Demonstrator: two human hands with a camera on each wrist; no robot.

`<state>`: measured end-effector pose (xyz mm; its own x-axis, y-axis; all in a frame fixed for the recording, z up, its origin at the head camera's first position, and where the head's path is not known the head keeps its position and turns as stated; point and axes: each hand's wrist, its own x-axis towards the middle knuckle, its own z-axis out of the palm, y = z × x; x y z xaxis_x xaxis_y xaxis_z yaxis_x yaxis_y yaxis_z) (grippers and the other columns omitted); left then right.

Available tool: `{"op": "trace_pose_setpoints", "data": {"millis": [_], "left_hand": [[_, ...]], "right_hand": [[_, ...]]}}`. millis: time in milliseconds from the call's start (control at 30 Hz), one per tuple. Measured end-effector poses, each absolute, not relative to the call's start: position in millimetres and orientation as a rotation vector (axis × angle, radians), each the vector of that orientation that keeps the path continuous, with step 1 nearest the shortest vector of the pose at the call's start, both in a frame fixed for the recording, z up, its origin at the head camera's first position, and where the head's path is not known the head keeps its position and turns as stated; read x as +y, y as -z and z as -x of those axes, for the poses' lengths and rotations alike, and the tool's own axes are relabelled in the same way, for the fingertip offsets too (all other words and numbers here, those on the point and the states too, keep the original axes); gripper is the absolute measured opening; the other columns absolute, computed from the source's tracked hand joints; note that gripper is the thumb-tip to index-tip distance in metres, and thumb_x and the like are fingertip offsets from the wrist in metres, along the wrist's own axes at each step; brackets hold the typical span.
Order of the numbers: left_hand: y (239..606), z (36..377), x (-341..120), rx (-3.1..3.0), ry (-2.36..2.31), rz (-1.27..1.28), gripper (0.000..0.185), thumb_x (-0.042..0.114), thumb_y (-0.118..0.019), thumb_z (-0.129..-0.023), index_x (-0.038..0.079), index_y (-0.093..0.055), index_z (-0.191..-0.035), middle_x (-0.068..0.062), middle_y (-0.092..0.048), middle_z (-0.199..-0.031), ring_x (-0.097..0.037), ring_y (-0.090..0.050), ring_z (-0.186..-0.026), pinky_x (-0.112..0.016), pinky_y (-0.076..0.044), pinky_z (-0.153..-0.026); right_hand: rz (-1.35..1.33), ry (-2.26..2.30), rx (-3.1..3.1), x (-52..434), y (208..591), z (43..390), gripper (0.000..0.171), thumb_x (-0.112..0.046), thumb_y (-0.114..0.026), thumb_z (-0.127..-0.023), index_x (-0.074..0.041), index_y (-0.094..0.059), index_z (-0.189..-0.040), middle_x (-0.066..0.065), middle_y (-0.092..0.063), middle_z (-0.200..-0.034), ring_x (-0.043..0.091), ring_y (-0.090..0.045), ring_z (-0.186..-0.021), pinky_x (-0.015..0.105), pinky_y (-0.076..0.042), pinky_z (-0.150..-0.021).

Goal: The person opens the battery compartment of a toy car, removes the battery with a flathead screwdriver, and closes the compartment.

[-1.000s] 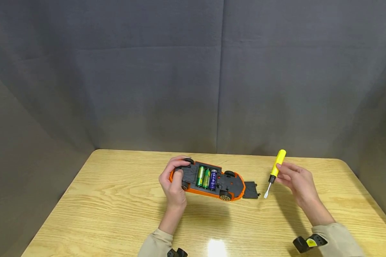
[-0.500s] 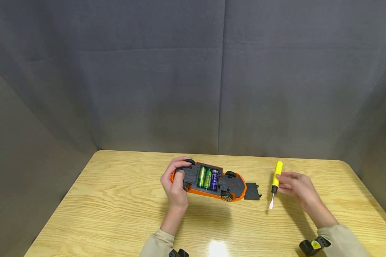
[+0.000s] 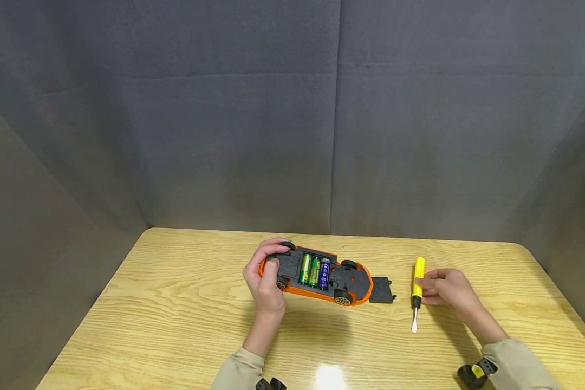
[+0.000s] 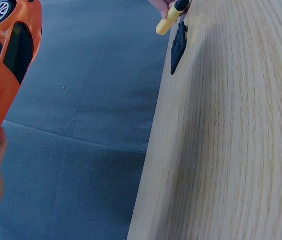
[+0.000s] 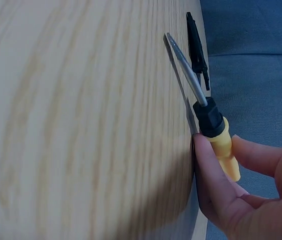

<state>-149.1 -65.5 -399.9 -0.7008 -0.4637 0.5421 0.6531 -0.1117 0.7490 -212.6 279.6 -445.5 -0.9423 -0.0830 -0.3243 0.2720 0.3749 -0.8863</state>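
Observation:
My left hand (image 3: pixel 265 279) grips the rear or front end of an orange toy car (image 3: pixel 317 275), held underside up above the table. Its battery bay is uncovered, with two green batteries (image 3: pixel 310 270) and one purple battery (image 3: pixel 324 273) lying side by side in it. My right hand (image 3: pixel 449 292) pinches the yellow handle of a flat-blade screwdriver (image 3: pixel 418 287) between thumb and fingers. In the right wrist view the screwdriver (image 5: pixel 208 115) lies low over the wood, its tip touching or nearly touching the surface. A black battery cover (image 3: pixel 381 290) rests on the table between car and screwdriver.
The light wooden table (image 3: pixel 175 314) has rounded far corners. Grey cloth (image 3: pixel 224 135) hangs behind it and along its sides. Small clips on the cover (image 5: pixel 196 47) stick out toward the screwdriver.
My right hand has come down and toward me with the screwdriver, which has turned from slanted to nearly straight and lowered to the table. The left hand and toy car have hardly moved.

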Motion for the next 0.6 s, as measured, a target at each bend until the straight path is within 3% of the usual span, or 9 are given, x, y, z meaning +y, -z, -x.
{"op": "trace_pose_setpoints", "data": {"millis": [200,600], "left_hand": [[401.2,149.9,-65.9,-1.407,1.900,0.217,0.028,-0.003,-0.040,-0.082,-0.015,-0.065,-0.085,-0.013,-0.069,-0.100,-0.025,-0.065,-0.094,-0.030,-0.056,-0.084],[398.7,148.7,-64.9,-1.401,1.903,0.213,0.027,-0.001,-0.042,-0.082,-0.015,-0.065,-0.085,-0.014,-0.069,-0.100,-0.025,-0.065,-0.094,-0.030,-0.057,-0.083]], "right_hand": [[-0.152,1.551,2.340,279.7,445.6,213.6,0.043,-0.007,-0.064,-0.100,0.024,-0.049,-0.125,0.011,-0.066,-0.091,0.015,-0.066,-0.073,0.032,-0.064,-0.069],[-0.088,1.337,2.501,280.0,444.4,217.6,0.032,-0.007,-0.068,-0.096,0.019,-0.057,-0.110,0.012,-0.060,-0.079,0.016,-0.063,-0.066,0.032,-0.062,-0.059]]}}
